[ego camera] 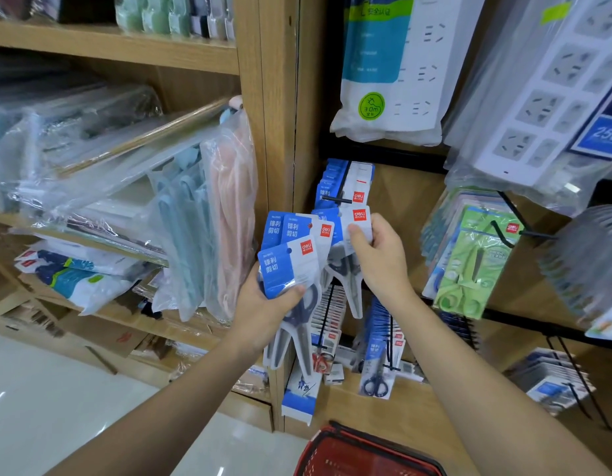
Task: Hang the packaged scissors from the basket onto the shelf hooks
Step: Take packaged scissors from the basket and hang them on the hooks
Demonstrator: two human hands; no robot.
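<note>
The left hand (267,305) clamps a fanned bunch of packaged scissors (290,259) as ready spares. The right hand (378,250) pinches one pack (358,219) by its card top, grip tight, just below the shelf hook (337,200), probably for threading. The red basket (352,438) waits near, below.

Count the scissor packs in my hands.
4. Three fanned in the left hand: a front pack, a middle pack, a back pack. A fourth pack in the right hand. Others may hide behind.
</note>
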